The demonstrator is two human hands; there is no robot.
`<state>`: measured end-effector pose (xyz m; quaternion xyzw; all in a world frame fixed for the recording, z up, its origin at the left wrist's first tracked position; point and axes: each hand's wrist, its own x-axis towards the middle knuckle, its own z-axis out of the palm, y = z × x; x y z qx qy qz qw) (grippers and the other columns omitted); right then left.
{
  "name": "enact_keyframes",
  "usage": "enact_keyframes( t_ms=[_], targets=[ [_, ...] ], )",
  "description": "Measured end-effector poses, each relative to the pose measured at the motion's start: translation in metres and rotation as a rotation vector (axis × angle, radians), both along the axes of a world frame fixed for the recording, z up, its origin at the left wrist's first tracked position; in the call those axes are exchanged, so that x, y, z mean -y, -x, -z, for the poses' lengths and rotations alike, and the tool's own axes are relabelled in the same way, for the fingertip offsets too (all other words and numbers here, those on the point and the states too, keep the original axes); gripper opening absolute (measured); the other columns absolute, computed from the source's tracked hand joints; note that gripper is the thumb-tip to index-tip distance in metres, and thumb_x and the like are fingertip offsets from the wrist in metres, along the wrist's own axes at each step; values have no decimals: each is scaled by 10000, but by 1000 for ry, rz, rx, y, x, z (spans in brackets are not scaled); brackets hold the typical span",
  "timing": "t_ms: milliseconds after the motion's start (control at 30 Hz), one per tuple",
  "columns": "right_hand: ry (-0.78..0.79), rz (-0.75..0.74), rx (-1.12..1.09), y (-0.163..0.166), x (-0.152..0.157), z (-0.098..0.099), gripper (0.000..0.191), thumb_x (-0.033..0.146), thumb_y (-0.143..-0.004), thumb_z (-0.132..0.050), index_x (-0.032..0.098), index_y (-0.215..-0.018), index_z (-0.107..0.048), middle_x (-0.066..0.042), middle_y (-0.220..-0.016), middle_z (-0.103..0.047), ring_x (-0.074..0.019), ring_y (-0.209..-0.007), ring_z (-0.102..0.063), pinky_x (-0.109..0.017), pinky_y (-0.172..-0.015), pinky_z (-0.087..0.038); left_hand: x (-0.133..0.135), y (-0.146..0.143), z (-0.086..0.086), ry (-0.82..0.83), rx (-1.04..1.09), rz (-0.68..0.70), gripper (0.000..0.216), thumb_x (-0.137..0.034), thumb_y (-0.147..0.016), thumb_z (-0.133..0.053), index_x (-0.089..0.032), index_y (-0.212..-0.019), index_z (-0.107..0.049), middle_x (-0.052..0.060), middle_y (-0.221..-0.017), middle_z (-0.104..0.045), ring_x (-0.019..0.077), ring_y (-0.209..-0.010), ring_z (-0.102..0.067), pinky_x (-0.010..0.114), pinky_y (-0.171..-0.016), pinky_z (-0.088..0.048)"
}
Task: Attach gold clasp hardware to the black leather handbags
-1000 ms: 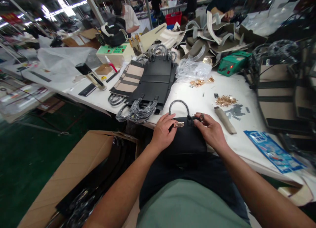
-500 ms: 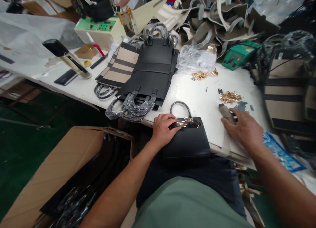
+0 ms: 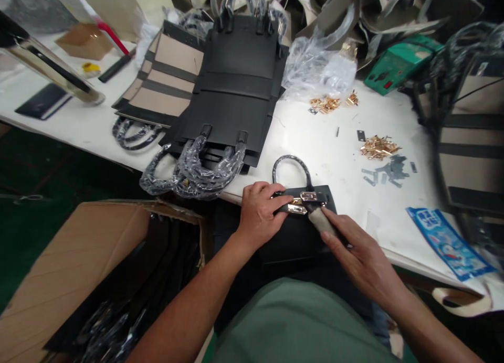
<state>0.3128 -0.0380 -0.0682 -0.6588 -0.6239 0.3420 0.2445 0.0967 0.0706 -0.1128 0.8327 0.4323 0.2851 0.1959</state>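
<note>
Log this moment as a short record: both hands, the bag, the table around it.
left hand: grips the small black handbag at its gold clasp
right hand: holds a grey tool, tip at the clasp
handbag place: table, near edge
nearby: gold fittings, stacked black panels, cardboard box

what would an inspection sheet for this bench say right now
surface: white table, crowded, with a bare patch mid-table.
job's things: small black handbag at the near edge; gold clasp on its top; grey-wrapped tool with its tip at the clasp.
clutter: black bag panels in a stack, plastic-wrapped handles, gold fittings pile, blue packet.
grippers: left hand grips the handbag's top by the clasp; right hand holds the tool.
cables: nothing seen.
surroundings: cardboard box below the table's left, green floor.
</note>
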Motion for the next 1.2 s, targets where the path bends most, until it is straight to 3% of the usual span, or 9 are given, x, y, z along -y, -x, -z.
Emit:
enact_keyframes(
  t_ms=[333,567,667,867,1200],
  targets=[
    [64,58,64,16,-8,-7,434,433,-1004,-442,341,-1426,-481,-83,-1205,-600,-260,-1095,-588,-415,-965,-499,-2,1,1,19,26,22,294,-223,-830,-676,-371,-1075,-743,-16,-1215,-701,296,-1071,-526,506,-906,-366],
    [118,99,75,12,-10,-12,420,464,-991,-466,333,-1385,-532,-62,-1079,-663,-243,-913,-647,-378,-811,-546,-2,2,3,24,43,51,301,-212,-837,-665,-345,-1098,-735,-42,-1247,-699,296,-1099,-528,514,-930,-363],
    [126,58,75,10,-11,-13,399,456,-997,-461,327,-1363,-555,-57,-1018,-671,-232,-872,-649,-378,-817,-544,-2,2,3,28,58,50,309,-199,-834,-662,-338,-1100,-736,-50,-1258,-693,303,-1140,-516,511,-950,-366],
    [99,45,129,13,-17,-8,401,438,-1001,-454,300,-1364,-551,-77,-1173,-660,-257,-1051,-627,-389,-908,-519,-2,2,3,23,58,56,309,-201,-830,-673,-335,-1101,-736,-34,-1258,-695,312,-1173,-505,511,-952,-366],
    [123,53,136,17,-20,-6,420,439,-1009,-444,264,-1376,-547,-92,-1210,-646,-252,-1107,-602,-395,-945,-490,-5,3,-2,1,19,75,247,-246,-871,-675,-318,-1099,-735,-34,-1229,-712,271,-1081,-527,486,-897,-352]
  ],
)
